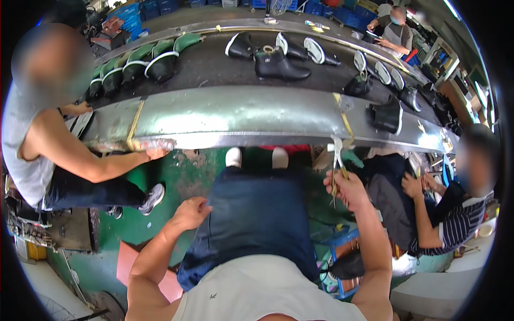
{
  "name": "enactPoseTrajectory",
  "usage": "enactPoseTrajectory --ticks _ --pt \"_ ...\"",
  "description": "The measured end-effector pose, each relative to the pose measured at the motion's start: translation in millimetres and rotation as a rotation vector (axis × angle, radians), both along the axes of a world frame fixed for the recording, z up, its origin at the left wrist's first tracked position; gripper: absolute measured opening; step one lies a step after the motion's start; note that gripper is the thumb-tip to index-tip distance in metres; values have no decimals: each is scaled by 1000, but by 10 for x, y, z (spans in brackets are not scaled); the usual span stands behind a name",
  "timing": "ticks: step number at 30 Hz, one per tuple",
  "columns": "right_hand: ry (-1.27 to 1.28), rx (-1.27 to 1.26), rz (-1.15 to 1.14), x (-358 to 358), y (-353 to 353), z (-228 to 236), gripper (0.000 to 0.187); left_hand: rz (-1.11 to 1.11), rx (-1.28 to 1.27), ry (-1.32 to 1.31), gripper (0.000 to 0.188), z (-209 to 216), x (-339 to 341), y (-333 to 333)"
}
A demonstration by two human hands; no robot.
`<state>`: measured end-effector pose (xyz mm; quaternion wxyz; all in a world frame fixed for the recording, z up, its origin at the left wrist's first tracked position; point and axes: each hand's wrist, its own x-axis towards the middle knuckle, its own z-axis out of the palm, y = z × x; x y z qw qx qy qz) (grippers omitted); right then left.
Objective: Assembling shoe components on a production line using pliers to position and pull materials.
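My right hand (347, 188) is closed around metal pincers (337, 155), held upright with the jaws up by the near edge of the metal bench. Their handles look yellowish and run down between my fingers. My left hand (191, 214) is curled closed beside the left side of my dark blue apron (257, 214); nothing shows in its fingers. Across the bench, on the dark conveyor belt (214, 80), a black ankle boot (281, 65) stands upright. Behind it, more black boots lie tipped with pale soles showing.
A row of black boots with green uppers (161, 65) lies at the far left of the belt. A seated co-worker (75, 144) rests a hand on the bench at left; another in stripes (450, 224) works at right. A blue crate (342, 246) stands on the green floor.
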<state>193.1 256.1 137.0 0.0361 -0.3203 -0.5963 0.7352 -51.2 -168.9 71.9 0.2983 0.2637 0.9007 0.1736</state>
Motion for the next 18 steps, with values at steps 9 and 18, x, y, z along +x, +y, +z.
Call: enactPoseTrajectory --ticks 9,18 --pt "91 100 -91 -2778 2337 158 18 -201 727 733 39 374 -1324 1719" --pt "113 -125 -173 -4346 3905 -51 15 -163 500 748 48 241 -1753 2102"
